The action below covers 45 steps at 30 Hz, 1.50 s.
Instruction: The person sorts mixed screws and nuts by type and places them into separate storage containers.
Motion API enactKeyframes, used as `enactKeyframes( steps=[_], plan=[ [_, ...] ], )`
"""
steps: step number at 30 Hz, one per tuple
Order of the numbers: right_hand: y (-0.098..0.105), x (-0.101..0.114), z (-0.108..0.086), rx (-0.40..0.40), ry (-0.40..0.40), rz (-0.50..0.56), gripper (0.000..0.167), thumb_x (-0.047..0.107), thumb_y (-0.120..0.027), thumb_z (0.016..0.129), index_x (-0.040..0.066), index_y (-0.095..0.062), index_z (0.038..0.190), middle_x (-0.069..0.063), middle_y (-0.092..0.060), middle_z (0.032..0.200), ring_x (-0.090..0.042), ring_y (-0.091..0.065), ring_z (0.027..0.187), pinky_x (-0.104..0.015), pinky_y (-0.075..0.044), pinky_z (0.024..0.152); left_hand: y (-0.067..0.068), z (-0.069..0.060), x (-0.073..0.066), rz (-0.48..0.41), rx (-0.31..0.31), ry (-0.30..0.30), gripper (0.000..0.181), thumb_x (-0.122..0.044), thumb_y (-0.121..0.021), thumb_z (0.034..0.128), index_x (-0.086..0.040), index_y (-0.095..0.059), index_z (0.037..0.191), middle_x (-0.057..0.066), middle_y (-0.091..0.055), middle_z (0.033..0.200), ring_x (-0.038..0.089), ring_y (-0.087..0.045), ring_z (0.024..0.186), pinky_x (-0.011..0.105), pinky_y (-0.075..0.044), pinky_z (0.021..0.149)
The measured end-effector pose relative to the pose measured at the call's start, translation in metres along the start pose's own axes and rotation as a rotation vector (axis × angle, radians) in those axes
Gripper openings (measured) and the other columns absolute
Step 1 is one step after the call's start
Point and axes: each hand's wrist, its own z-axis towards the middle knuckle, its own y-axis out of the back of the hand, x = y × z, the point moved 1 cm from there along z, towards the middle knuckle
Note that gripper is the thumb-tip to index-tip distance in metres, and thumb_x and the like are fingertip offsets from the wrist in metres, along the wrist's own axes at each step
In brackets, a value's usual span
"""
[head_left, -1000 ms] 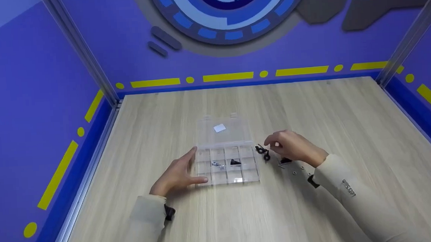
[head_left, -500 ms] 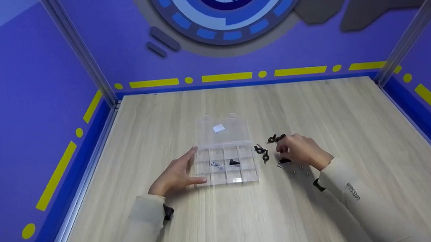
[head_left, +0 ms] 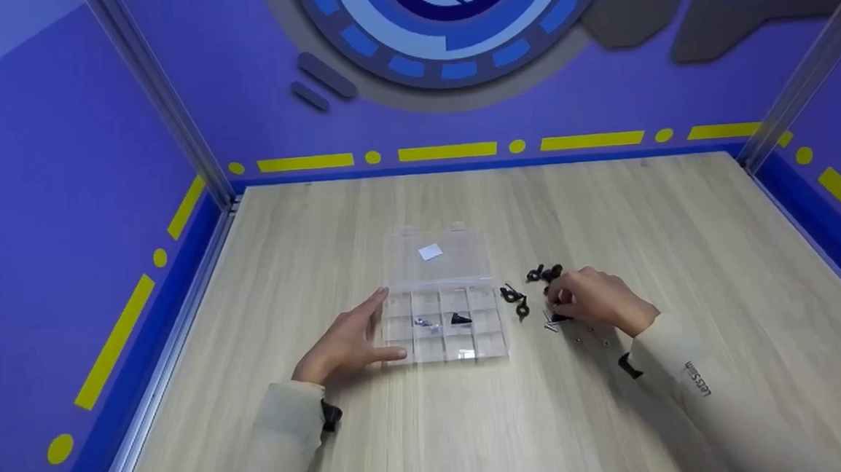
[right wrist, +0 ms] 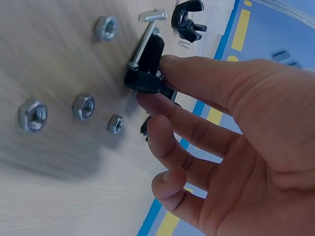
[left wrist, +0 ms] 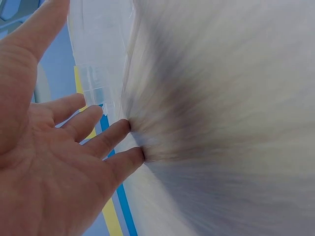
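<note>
A clear plastic compartment box [head_left: 488, 344] lies with its lid opened back. Small silvery parts [head_left: 426, 325] sit in one compartment, and black pieces [head_left: 460, 319] in another. My left hand [head_left: 343, 344] rests at the box's left side, fingers extended, thumb at the near corner. To the right of the box, my right hand [head_left: 600, 299] has thumb and index finger on either side of a black bolt [right wrist: 142, 81], pinching it close to the table. The other fingers are loosely bent. A thin silver screw [right wrist: 141, 46] lies against the bolt.
Several black wing nuts [head_left: 509, 295] lie between box and right hand. Hex nuts [right wrist: 33, 115] are scattered on the wooden table [head_left: 461, 430] by the right wrist. A white label [head_left: 430, 251] is on the lid. Blue walls enclose the table's back and sides.
My right hand has moved right and slightly toward me, from beside the wing nuts to the black bolt, uncovering more wing nuts behind it. The left hand stays at the box.
</note>
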Motion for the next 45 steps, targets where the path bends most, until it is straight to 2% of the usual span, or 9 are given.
enactKeyframes(
  steps=[6,12,17,23,29,39,45],
  plan=[
    [0.007,0.000,-0.001,0.033,-0.012,0.007,0.011,0.006,-0.076,0.091,0.014,-0.079,0.097,-0.002,-0.074,0.090,-0.017,-0.066,0.076,-0.045,-0.055,0.061,0.003,0.002,-0.002,-0.017,0.002,-0.003,0.115,-0.046,-0.090,0.0767,-0.015,-0.023,0.165,0.005,-0.024,0.169,0.024,-0.023,0.154,0.043,-0.022,0.126],
    [0.006,0.004,0.006,0.065,-0.059,0.003,0.008,0.012,-0.077,0.092,0.016,-0.079,0.098,0.001,-0.070,0.085,-0.016,-0.059,0.071,-0.043,-0.052,0.060,0.002,0.001,0.000,-0.022,0.000,0.007,0.114,-0.046,-0.090,0.0769,-0.015,-0.024,0.165,0.005,-0.024,0.169,0.024,-0.022,0.155,0.043,-0.022,0.126],
    [0.001,0.006,0.006,0.048,-0.084,0.006,0.008,0.011,-0.078,0.090,0.018,-0.078,0.090,0.004,-0.066,0.080,-0.015,-0.054,0.067,-0.038,-0.047,0.057,0.000,0.000,0.000,-0.034,-0.001,0.008,0.115,-0.046,-0.091,0.0762,-0.015,-0.024,0.165,0.004,-0.024,0.169,0.024,-0.023,0.155,0.042,-0.021,0.126],
    [-0.006,0.007,0.008,-0.005,-0.079,-0.029,0.018,0.006,-0.073,0.088,0.016,-0.067,0.075,0.005,-0.054,0.068,-0.015,-0.047,0.060,-0.035,-0.039,0.050,-0.003,0.000,0.000,-0.038,-0.004,0.001,0.115,-0.046,-0.090,0.0764,-0.014,-0.024,0.165,0.007,-0.026,0.169,0.027,-0.024,0.154,0.045,-0.023,0.125],
    [-0.010,0.009,0.012,-0.033,-0.100,-0.076,0.019,-0.003,-0.069,0.083,0.015,-0.071,0.079,0.004,-0.062,0.074,-0.016,-0.050,0.062,-0.035,-0.041,0.048,-0.002,0.000,0.000,-0.039,-0.019,-0.002,0.114,-0.044,-0.091,0.0764,-0.012,-0.025,0.164,0.007,-0.027,0.168,0.026,-0.026,0.154,0.045,-0.024,0.125],
    [-0.011,0.007,0.013,-0.024,-0.096,-0.045,0.018,-0.003,-0.068,0.082,0.014,-0.071,0.080,0.003,-0.063,0.076,-0.017,-0.051,0.064,-0.035,-0.042,0.050,-0.002,0.000,0.001,-0.041,-0.013,0.006,0.114,-0.044,-0.091,0.0766,-0.016,-0.024,0.165,0.005,-0.026,0.169,0.024,-0.024,0.154,0.043,-0.023,0.125],
    [-0.010,0.006,0.011,-0.030,-0.084,-0.041,0.021,-0.005,-0.067,0.080,0.014,-0.075,0.083,0.001,-0.069,0.081,-0.017,-0.056,0.066,-0.038,-0.046,0.050,-0.002,-0.001,0.001,-0.036,-0.018,-0.001,0.115,-0.046,-0.091,0.0763,-0.015,-0.024,0.165,0.005,-0.026,0.169,0.024,-0.025,0.154,0.043,-0.023,0.125]
  ],
)
